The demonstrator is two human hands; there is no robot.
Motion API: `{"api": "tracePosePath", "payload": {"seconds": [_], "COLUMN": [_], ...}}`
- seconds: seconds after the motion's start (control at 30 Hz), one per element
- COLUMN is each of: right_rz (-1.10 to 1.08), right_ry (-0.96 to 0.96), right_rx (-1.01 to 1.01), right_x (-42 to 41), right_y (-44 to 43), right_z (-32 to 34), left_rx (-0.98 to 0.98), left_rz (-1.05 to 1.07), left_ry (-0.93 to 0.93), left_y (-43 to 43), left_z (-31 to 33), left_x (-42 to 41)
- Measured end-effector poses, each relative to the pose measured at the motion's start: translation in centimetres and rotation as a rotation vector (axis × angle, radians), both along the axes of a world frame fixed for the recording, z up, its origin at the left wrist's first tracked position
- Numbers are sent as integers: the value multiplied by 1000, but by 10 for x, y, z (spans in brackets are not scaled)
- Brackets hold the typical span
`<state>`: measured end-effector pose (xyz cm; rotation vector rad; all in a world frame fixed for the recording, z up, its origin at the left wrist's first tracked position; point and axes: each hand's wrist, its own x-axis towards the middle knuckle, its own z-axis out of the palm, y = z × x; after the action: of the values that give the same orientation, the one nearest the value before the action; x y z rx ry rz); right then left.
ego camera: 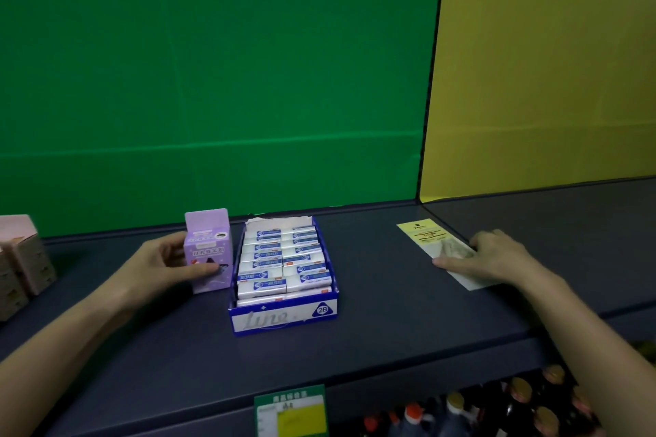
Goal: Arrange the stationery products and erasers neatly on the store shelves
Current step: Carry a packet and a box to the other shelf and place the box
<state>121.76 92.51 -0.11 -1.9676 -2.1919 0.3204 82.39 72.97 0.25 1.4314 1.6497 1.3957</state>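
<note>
- Several dark bottles (514,401) are standing on the lower level, bottom right, partly hidden; count unclear.
- One green and yellow price tag (289,411) is hanging on the front lip of the dark blue shelf (390,337).
- One open blue and white tray box (284,321), marked 2B, is sitting mid-shelf; white erasers (262,287) in blue sleeves are lying inside in two columns, filling it. Exact number too blurred to count.
- Left hand (159,266) is gripping one purple box (209,252): thumb lying across the front face, fingers curling round the left side. Box is standing upright, just beside the tray's left wall; touching or not, cannot tell.
- Right hand (497,259) is clamping on one flat packet (426,238): fingers bending over its far edge, thumb lying along the near edge. Packet is lying flat on the shelf, well right of the tray, yellow header card pointing away.
- Pink boxes (21,259) are sitting stacked at the far left edge, cut off by the frame; count unclear.
- One green panel (213,82) is standing behind the shelf, one yellow panel (550,64) at right.
</note>
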Motion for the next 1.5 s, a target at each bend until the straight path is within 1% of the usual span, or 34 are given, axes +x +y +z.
{"api": "tracePosePath", "payload": {"seconds": [0.1, 0.3, 0.4, 0.47, 0.57, 0.63, 0.77, 0.93, 1.17, 1.33, 1.5], "right_rz": [9, 34, 109, 203, 300, 369, 531, 622, 696, 693, 698], "right_ry": [30, 146, 209, 318, 532, 685, 858, 932, 978, 1024, 1025], "right_rx": [-44, -97, -113, -72, 103, 174, 135, 74, 33, 15, 0], "right_x": [-2, -2, -5, -9, -15, -25, -52, -91, -161, -219, -274], "right_y": [4, 5, -1, -9, -26, -44, -84, -128, -191, -240, -279], "right_z": [1, 6, 10, 13, 22, 33, 52, 56, 54, 52, 47], "left_rx": [13, 54, 75, 97, 129, 154, 218, 250, 338, 325, 326], "left_rz": [45, 164, 198, 213, 242, 261, 291, 335, 412, 429, 442], "left_ry": [5, 103, 143, 144, 149, 152, 203, 185, 196, 261, 357], "left_y": [-5, -18, -28, -36, -55, -71, -107, -163, -239, -288, -325], "left_z": [4, 14, 19, 24, 34, 43, 60, 75, 90, 103, 108], "left_x": [5, 19, 22, 24, 32, 36, 39, 27, -30, -84, -132]}}
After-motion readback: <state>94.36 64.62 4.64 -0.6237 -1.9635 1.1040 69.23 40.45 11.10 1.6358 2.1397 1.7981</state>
